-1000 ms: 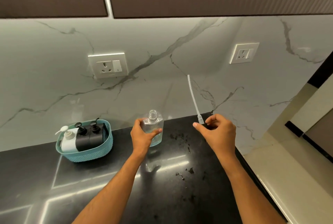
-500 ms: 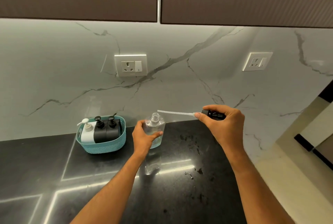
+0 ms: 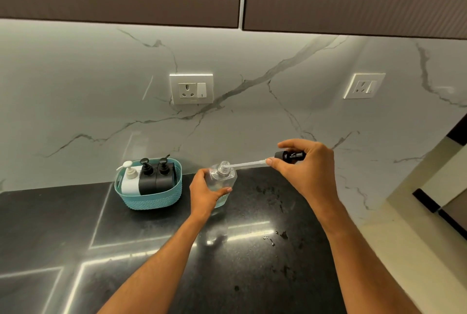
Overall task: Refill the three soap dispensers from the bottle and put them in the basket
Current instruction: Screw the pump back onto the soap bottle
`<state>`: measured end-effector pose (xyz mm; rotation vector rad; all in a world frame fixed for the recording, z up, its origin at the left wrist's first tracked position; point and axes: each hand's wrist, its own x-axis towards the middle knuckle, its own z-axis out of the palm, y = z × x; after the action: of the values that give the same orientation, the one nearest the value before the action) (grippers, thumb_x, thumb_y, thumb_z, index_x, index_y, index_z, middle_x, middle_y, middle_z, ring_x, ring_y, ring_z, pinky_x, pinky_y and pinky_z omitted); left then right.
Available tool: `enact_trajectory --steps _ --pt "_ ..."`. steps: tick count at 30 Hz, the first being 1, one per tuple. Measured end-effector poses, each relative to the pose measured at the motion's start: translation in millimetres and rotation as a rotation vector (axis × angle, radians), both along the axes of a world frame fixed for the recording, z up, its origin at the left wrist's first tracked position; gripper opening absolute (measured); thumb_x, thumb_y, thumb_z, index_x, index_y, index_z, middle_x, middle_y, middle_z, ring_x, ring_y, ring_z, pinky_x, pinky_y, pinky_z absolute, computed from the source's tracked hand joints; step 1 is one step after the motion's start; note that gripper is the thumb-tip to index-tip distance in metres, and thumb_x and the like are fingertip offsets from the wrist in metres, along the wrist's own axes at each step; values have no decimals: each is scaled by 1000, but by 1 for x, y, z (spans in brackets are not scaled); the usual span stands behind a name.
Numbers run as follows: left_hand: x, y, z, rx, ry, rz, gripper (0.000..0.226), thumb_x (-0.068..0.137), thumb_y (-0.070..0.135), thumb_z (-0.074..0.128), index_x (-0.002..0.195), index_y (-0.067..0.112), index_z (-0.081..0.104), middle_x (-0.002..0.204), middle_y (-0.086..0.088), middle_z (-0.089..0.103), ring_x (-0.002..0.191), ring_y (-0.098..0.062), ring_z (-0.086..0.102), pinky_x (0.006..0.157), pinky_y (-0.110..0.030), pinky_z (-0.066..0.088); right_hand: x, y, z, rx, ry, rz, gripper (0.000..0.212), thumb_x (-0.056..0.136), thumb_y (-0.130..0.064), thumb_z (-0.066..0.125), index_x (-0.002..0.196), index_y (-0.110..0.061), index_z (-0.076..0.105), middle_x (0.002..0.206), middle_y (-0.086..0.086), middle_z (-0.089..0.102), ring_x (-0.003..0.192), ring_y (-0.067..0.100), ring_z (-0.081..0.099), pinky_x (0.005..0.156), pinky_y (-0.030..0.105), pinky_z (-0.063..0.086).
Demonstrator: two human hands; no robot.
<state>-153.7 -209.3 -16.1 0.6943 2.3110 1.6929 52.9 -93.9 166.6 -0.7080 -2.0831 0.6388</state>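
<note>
A clear bottle (image 3: pixel 222 177) with a little liquid at its bottom stands uncapped on the black counter (image 3: pixel 151 250). My left hand (image 3: pixel 204 193) grips its body. My right hand (image 3: pixel 307 169) holds a black pump head (image 3: pixel 289 156) sideways, and its clear dip tube (image 3: pixel 246 163) points left with the tip at the bottle's open neck. The teal basket (image 3: pixel 149 200) to the left holds a white dispenser (image 3: pixel 130 178) and two black dispensers (image 3: pixel 156 174).
The marble backsplash carries two sockets (image 3: pixel 191 89) (image 3: pixel 364 86). Dark cabinets hang overhead. Wet spots and droplets (image 3: pixel 274 236) lie on the counter right of the bottle. The counter ends at the right, by a cream floor.
My right hand swung the pump from tube-up to horizontal and brought the tube's tip to the bottle neck. My left hand stayed on the bottle. The view shifted left.
</note>
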Motion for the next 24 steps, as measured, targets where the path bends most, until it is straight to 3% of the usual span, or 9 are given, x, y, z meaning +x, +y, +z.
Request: enact_trajectory --steps 2,5,12,16,24 --pt "3 -2 -1 -13 16 -9 72 55 22 103 112 19 60 113 2 68 106 -17 64 89 -24 52 -4 0 5 31 -27 -4 58 64 -38 97 115 -20 76 85 -7 72 75 6 65 73 12 51" --pt "10 -3 0 -26 40 -33 73 55 24 103 113 19 60 114 2 67 105 -15 63 84 -14 47 -11 1 13 61 -96 18 73 60 -39 98 125 -21 70 85 -9 71 77 7 64 74 6 41" --pt "35 -1 18 19 95 -104 68 57 27 103 110 23 60 107 9 66 98 -7 64 80 -9 49 -35 2 12 81 -219 112 81 52 -31 102 125 -19 68 88 -5 74 76 10 67 79 25 59" --pt "47 2 26 46 107 -141 68 57 35 102 110 25 61 107 11 67 97 -8 66 83 -23 57 -44 -2 -3 88 -286 153 82 53 -30 102 126 -18 66 90 -4 71 78 10 65 81 24 59" --pt "60 -1 25 57 98 -163 67 55 40 102 107 26 62 102 11 69 93 -7 67 81 -26 57 -47 -2 -10 122 -346 190 86 55 -27 101 131 -19 62 102 3 73 88 17 67 88 27 58"
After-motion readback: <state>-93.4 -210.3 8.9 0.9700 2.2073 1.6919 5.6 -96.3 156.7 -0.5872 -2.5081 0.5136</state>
